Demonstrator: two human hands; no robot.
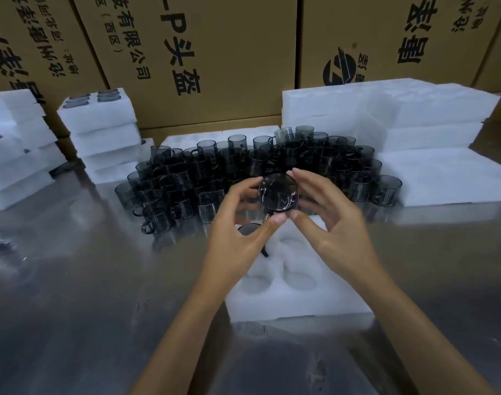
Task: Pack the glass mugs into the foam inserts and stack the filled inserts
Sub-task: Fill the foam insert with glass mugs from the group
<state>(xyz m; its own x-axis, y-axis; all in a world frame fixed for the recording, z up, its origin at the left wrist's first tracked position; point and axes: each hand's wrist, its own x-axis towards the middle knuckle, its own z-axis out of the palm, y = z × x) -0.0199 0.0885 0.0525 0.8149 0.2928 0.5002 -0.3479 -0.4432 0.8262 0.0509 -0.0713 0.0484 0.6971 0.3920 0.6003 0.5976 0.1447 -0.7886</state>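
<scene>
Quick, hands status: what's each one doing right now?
Left hand: fingertips pinch the glass mug.
Right hand: pinches the same mug from the other side.

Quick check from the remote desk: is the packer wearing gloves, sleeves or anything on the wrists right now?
No. The left hand and right hand are both bare, with no gloves. Both forearms are uncovered down to the bottom edge of the picture, so no sleeves show. No watch, band or ring is visible on either wrist or on the fingers. Fingernails look short and unpainted.

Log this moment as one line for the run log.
hands: left hand and right hand hold one glass mug | position: above foam insert | insert: near pockets empty
</scene>
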